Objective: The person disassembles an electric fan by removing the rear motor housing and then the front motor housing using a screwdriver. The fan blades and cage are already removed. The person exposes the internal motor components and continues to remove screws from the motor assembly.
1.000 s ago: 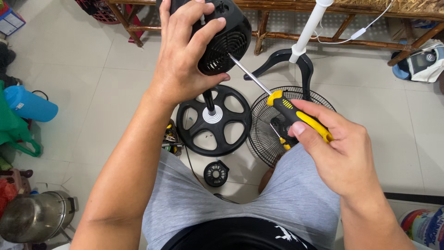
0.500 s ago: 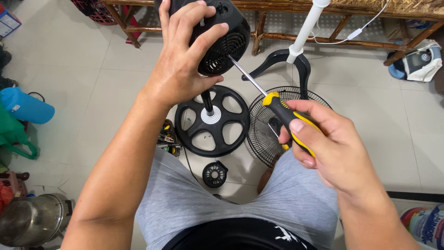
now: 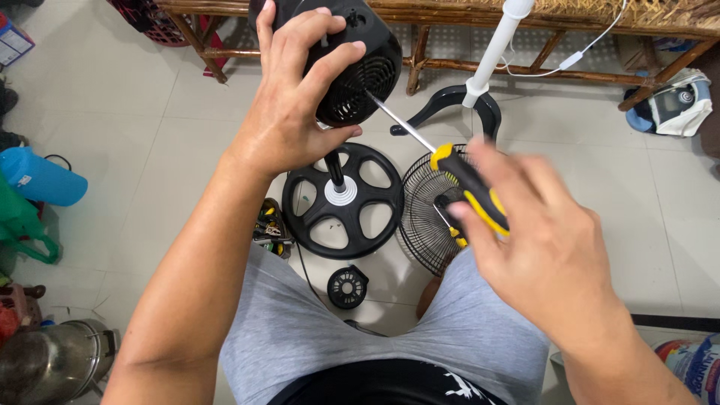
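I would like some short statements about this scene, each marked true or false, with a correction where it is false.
1. The left hand holds the black fan motor housing. True.
2. The right hand holds a hammer. False: it holds a yellow and black screwdriver.
3. The screwdriver tip is at the housing. True.
4. The wire fan guard lies on a table. False: it lies on the tiled floor.

Bright even light, soft shadows; right hand [image 3: 536, 247] motion-blurred.
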